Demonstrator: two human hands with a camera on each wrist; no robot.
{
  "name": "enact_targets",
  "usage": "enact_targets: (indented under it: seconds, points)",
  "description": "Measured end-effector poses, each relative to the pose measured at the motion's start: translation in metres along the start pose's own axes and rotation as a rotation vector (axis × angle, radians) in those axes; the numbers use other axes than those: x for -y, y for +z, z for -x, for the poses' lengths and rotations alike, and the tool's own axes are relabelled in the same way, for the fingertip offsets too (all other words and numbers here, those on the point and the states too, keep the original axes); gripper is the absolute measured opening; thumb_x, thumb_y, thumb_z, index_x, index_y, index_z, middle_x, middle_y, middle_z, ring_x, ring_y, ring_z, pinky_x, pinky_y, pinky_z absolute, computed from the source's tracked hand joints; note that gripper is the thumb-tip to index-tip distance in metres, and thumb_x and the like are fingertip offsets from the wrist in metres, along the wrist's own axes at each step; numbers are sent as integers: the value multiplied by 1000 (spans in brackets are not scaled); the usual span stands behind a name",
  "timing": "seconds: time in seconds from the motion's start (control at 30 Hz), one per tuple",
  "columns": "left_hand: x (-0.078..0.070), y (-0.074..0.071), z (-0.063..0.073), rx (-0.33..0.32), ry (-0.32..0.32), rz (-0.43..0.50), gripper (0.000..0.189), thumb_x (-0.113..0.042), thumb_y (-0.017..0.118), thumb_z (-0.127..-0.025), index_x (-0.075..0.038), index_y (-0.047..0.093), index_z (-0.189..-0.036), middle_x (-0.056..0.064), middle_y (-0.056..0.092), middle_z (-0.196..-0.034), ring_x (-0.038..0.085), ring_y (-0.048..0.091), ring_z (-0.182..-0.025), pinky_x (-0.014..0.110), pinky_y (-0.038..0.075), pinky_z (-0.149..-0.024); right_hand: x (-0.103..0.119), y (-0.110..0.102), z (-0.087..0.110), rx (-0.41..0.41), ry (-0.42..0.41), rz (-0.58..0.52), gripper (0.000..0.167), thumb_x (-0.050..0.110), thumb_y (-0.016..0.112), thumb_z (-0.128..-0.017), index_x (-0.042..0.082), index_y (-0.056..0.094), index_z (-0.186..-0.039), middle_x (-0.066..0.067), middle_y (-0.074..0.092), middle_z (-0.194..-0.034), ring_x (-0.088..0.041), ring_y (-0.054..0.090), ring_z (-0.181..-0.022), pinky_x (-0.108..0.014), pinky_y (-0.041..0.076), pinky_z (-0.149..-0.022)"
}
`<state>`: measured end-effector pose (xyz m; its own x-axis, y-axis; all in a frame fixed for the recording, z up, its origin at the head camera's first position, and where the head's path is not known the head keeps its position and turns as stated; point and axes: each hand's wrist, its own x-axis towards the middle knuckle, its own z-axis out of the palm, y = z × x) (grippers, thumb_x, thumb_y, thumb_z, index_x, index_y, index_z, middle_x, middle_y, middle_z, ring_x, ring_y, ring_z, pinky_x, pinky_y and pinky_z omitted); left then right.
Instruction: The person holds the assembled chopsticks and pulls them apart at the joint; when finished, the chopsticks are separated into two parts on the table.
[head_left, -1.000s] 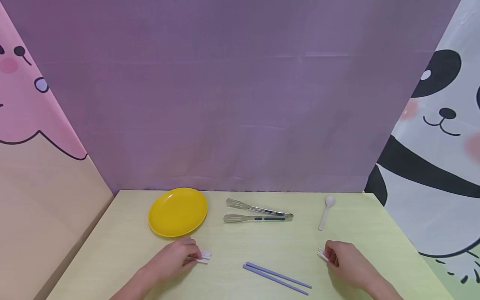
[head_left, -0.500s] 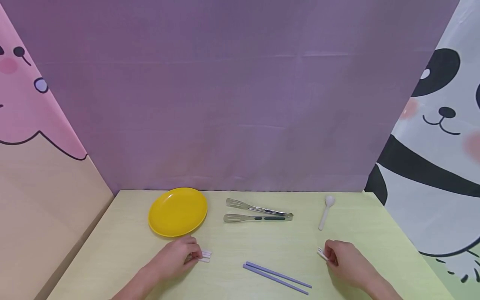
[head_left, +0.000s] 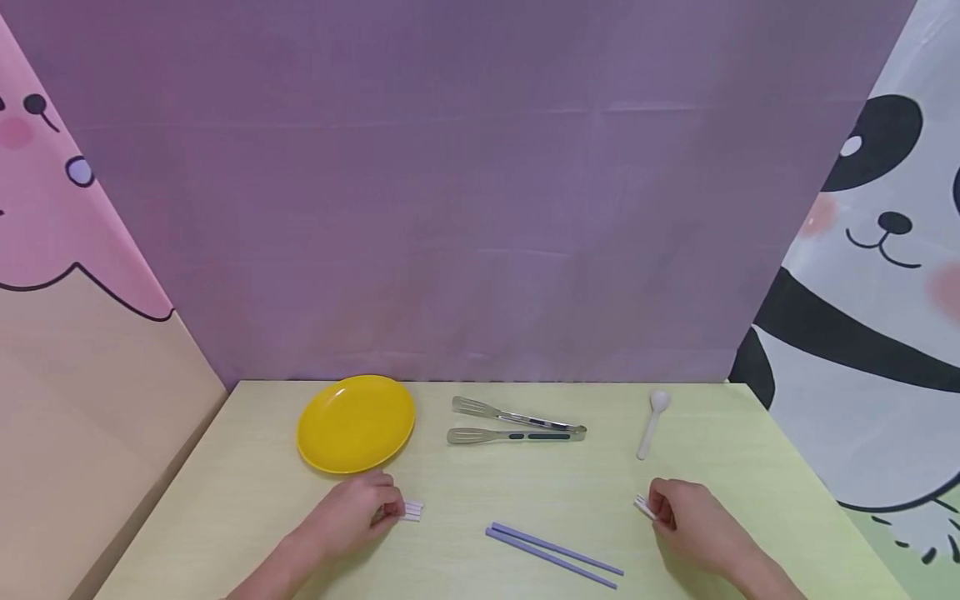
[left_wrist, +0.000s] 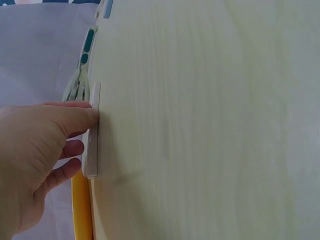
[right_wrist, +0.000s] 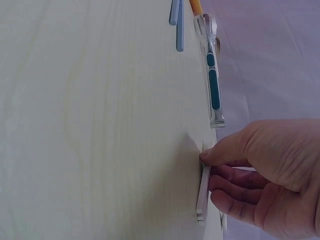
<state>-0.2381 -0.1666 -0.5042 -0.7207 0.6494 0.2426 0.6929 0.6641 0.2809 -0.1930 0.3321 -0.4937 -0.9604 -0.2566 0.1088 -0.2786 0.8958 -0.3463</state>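
Near the front of the yellow plate (head_left: pixel 356 425), my left hand (head_left: pixel 352 512) pinches several short white sticks (head_left: pixel 413 510) lying side by side, their ends pointing right. The left wrist view shows the thumb along one side of the white bundle (left_wrist: pixel 93 145) and fingers on the other; the bundle is at the table surface. On the right, my right hand (head_left: pixel 697 525) pinches another small group of short white sticks (head_left: pixel 643 507). Its thumb and fingers press the group (right_wrist: pixel 203 192) from both sides in the right wrist view. The palms hide part of both groups.
Two lavender chopsticks (head_left: pixel 551 557) lie aslant between the hands. Metal tongs (head_left: pixel 517 423) spread apart lie behind them, and a white spoon (head_left: pixel 654 425) is at the back right. A purple cloth (head_left: pixel 480 192) hangs behind the pale table (head_left: pixel 480 483).
The front stick at my left hand has moved in against the others, so the bundle is closer together with its ends nearly level. My right hand has stayed about where it was.
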Motion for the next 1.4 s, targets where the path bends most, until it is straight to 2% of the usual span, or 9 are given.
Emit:
enact_targets:
  seconds: [0.13, 0.27, 0.43, 0.57, 0.77, 0.93, 1.13, 1.27, 1.4]
  points:
    - [-2, 0, 0, -15, 9, -13, 15, -9, 86, -87, -21, 77, -85, -14, 62, -80, -3, 46, -76, 17, 50, -71, 1, -1, -2, -3, -14, -4, 27, -1, 79, -83, 17, 60, -82, 10, 55, -74, 2, 45, -68, -23, 45, -62]
    - [-8, -2, 0, -17, 29, 15, 13, -10, 85, -88, -21, 78, -87, -15, 61, -81, -4, 47, -76, 17, 50, -73, 2, -3, -3, -10, -30, 4, 26, -1, 80, -83, 17, 60, -82, 11, 55, -74, 3, 45, -69, -22, 45, -62]
    - [-24, -5, -2, 32, 63, 64, 10, -13, 83, -91, -22, 78, -92, -15, 62, -84, -3, 54, -79, 18, 52, -77, 12, -9, -5, 1, -53, -5, 25, 4, 79, -87, 18, 60, -83, 12, 52, -73, 3, 43, -68, -22, 43, -62]
    - [-40, -6, -10, 54, 66, 65, 9, -17, 82, -93, -24, 77, -93, -14, 62, -85, -3, 54, -79, 17, 51, -77, 25, -14, -9, 27, -86, -29, 24, 7, 79, -89, 20, 59, -84, 13, 51, -73, 2, 42, -67, -22, 41, -61]
    - [-66, 2, -32, 51, 69, 65, 3, -21, 78, -97, -24, 79, -97, -14, 64, -87, -4, 50, -76, 12, 47, -75, 48, -11, -15, 74, -187, -75, 25, 6, 77, -90, 22, 58, -84, 17, 51, -71, 4, 43, -65, -21, 42, -61]
    - [-85, 15, -62, 45, 98, 33, 4, -21, 77, -98, -24, 79, -100, -13, 67, -91, -2, 54, -80, 11, 46, -76, 71, -2, -20, 136, -280, -121, 24, 6, 75, -91, 22, 58, -85, 18, 51, -73, 6, 44, -65, -19, 42, -61]
    - [-106, 40, -97, 103, 140, -13, 8, -20, 79, -96, -28, 80, -98, -16, 65, -88, -5, 55, -81, 8, 45, -76, 88, 12, -22, 158, -337, -96, 25, 7, 78, -89, 21, 59, -83, 18, 52, -73, 6, 44, -67, -18, 43, -61]
    - [-113, 54, -104, 152, 172, -8, 7, -23, 80, -95, -29, 81, -96, -18, 60, -83, -7, 51, -80, 7, 41, -74, 93, 22, -23, 195, -349, -107, 24, 8, 78, -90, 21, 59, -82, 17, 51, -72, 6, 43, -67, -18, 43, -62]
    - [-115, 61, -105, 170, 201, -17, 7, -22, 79, -96, -29, 81, -95, -17, 57, -81, -5, 47, -78, 7, 40, -74, 95, 29, -22, 203, -353, -105, 25, 3, 76, -89, 20, 59, -81, 17, 49, -72, 5, 42, -66, -18, 42, -62]
